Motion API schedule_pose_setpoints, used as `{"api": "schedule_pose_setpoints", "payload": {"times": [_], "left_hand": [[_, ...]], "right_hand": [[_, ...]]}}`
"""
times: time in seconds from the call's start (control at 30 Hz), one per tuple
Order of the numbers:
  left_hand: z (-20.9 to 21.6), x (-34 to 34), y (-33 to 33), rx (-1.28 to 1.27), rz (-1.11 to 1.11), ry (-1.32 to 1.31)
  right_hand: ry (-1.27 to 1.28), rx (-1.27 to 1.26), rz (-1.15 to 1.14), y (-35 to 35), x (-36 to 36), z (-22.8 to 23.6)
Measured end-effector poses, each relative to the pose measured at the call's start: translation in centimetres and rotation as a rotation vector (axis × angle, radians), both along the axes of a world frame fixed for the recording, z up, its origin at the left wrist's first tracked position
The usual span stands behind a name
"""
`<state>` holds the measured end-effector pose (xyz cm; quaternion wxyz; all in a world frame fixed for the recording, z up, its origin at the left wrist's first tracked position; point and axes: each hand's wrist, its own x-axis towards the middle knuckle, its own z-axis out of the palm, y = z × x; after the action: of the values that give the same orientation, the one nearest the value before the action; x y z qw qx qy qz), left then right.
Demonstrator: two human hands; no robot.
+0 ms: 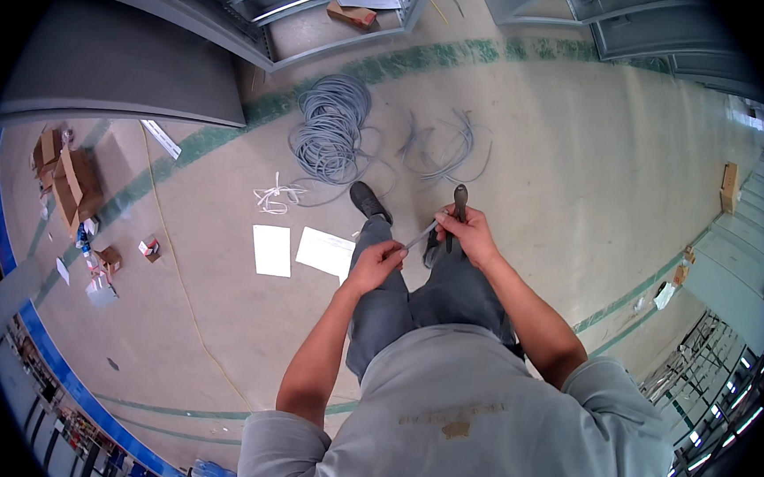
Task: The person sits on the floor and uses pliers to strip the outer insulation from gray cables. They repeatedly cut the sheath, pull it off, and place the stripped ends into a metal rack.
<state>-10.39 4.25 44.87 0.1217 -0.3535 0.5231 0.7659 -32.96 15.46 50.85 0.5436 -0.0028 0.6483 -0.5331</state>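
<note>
A short length of grey cable [419, 236] stretches between my two hands, in front of my legs. My left hand [378, 265] is closed, pinching its lower left end. Closed too, my right hand [472, 236] grips a dark-handled tool [461, 201], its rounded handle pointing away from me. The cable's other end reaches the fingers of that same hand. Whether the tool is a knife or a screwdriver I cannot make out. On the floor beyond my feet lie a big grey cable coil [330, 128] and a smaller loose bundle [446, 150].
White papers [272, 250] and a white cord bundle [274, 197] lie left of my feet. Open cardboard boxes [77, 186] stand farther left. Grey metal cabinets [129, 61] border the far side. A yellow line [173, 246] crosses the left floor.
</note>
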Motion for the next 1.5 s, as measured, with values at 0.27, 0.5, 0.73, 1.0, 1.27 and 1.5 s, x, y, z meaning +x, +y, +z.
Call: {"api": "schedule_pose_setpoints", "payload": {"times": [0.27, 0.5, 0.73, 1.0, 1.27, 1.5], "left_hand": [[-8.1, 0.9, 11.9, 0.042, 0.027, -0.065], [-15.2, -3.5, 17.4, 0.195, -0.102, -0.009], [-30.8, -6.0, 16.3, -0.196, -0.172, -0.030], [-52.3, -9.5, 8.0, -1.083, -0.453, -0.116], [-66.8, -10.9, 2.2, -1.594, -0.802, -0.025], [-69.0, -10.7, -1.8, -1.221, -0.972, -0.197]], "right_hand": [[-0.029, 0.027, -0.122, 10.7, -1.9, -8.5], [-0.031, 0.041, -0.178, 18.0, -4.0, -14.5], [-0.011, 0.028, -0.309, 18.9, -3.8, -26.4], [0.066, -0.021, -0.141, 16.1, -6.7, -37.9], [0.180, -0.167, -0.059, 10.8, -9.4, -44.2], [0.174, -0.425, 0.042, 3.6, -13.2, -44.8]]}}
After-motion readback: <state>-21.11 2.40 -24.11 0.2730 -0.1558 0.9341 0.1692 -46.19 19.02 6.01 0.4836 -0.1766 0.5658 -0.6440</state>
